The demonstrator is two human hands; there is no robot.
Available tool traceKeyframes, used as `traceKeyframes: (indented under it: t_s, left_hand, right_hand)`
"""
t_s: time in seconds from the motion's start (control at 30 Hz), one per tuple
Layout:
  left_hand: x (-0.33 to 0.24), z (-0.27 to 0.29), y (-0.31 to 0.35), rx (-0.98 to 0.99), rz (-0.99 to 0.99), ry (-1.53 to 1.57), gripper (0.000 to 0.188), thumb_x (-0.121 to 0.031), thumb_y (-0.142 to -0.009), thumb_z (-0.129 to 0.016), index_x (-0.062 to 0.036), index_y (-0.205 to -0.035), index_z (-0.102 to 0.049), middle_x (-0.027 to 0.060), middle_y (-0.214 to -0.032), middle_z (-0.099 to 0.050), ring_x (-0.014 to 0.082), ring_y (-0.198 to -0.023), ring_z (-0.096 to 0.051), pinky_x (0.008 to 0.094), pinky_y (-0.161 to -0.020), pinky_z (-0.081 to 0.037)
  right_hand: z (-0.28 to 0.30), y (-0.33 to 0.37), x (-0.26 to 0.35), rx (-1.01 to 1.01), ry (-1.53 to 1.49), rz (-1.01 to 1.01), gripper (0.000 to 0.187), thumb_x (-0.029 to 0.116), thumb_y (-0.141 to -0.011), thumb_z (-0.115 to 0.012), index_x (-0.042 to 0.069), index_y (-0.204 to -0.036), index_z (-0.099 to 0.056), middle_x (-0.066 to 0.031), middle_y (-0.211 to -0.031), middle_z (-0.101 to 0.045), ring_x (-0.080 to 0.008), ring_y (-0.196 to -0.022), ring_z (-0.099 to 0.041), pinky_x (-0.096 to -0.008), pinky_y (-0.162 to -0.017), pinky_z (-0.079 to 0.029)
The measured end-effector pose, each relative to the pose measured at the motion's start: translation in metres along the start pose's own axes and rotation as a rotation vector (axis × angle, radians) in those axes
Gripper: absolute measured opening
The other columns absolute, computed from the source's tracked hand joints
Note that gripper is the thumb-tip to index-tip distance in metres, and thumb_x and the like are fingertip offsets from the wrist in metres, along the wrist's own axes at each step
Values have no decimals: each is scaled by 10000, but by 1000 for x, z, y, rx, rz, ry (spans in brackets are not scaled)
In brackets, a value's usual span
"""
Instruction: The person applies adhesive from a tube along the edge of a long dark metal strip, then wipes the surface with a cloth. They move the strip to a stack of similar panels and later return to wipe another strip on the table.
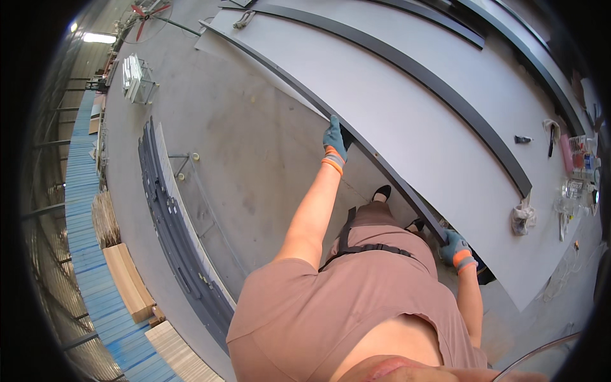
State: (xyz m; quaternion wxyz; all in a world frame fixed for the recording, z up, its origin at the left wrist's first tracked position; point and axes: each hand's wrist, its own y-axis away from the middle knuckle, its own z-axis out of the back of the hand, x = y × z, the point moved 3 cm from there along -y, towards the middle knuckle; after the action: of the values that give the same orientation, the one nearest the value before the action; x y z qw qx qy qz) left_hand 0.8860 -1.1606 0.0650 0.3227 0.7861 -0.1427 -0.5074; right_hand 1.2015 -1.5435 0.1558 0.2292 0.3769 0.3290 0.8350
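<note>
Standing in a workshop at the near edge of a broad, pale worktable (382,108), with a long stack of dark bars (175,235) across the floor to the left, probably set out there to leave walking room. Holding a long, slim dark bar (391,173) lengthwise beside the table's near edge, in front of the body; impossible to tell from above whether propped on the table or borne wholly by hand. Lying on the tabletop, apart from the held piece, a wider dark strip (449,99), likely flat there for support along its whole length. Gripping with two gloved hands set well apart, likely to share the weight and steady the length: the left hand (335,138) wrapped around the bar farther along, the right hand (457,248) curled at its near end, with the fingers partly hidden. Bunched just by the strip's end, a whitish cloth (524,218). Grouped at the table's right side, perhaps to free the middle: a clear container (573,188), contents too indistinct to tell, and, just beyond, small packs (579,160) with touches of red, equally unreadable inside. Smallest, between strip and containers, a little dark piece (523,139).
</note>
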Motion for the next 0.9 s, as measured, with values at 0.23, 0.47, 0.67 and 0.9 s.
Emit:
traceKeyframes:
  t_s: [0.23,0.47,0.67,0.9]
  left_hand:
    - [-62,15,-70,242,18,235,388,-424,-912,-776,-96,-1115,-738,43,-1090,-755,222,-991,-701,370,-909,-570]
    - [-98,12,-100,239,21,297,338,-350,-913,-775,-72,-1097,-721,74,-1084,-750,275,-988,-713,430,-897,-597]
    - [-99,1,-110,201,-8,187,326,-337,-926,-759,-70,-1105,-707,83,-1099,-740,286,-977,-712,450,-891,-601]
    - [-106,-8,-103,222,80,158,290,-368,-924,-742,-113,-1061,-723,67,-1092,-758,312,-1030,-709,497,-907,-586]
  right_hand:
    - [23,2,-8,302,-276,-132,347,78,-722,-774,-8,-1058,-760,-32,-861,-729,-117,-769,-645,-324,-707,-546]
    - [41,-1,10,410,-365,-199,416,143,-782,-828,-30,-1147,-727,-84,-924,-757,-147,-834,-684,-330,-762,-566]
    - [46,10,65,-128,135,45,909,264,-718,-873,65,-1512,-480,-219,-1278,-678,-355,-1129,-675,-452,-960,-539]
    - [34,7,97,-575,344,202,1024,301,-634,-885,144,-1546,-447,-146,-1051,-668,-366,-960,-657,-470,-858,-544]
